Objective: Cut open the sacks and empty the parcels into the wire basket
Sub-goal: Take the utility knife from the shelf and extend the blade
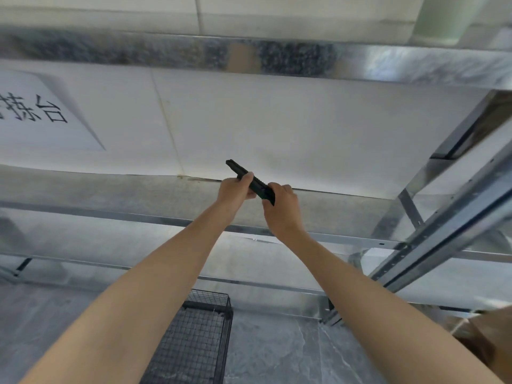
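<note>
Black knife [258, 186] sits in both hands: our left hand [234, 191] and right hand [282, 210] curl fingers [245, 178] round it. We judge we're readying the blade; cutting follows.

The utility knife [238, 169] has a matt black plastic body, ribbed along its back. The wire basket [206, 296] is thin, black-coated metal mesh. The shelf rails [277, 58] are galvanised steel (spangled, with a dull shine). The sign [41, 120] is plain white paper. The floor [277, 350] looks like smooth, grey-veined stone.
</note>
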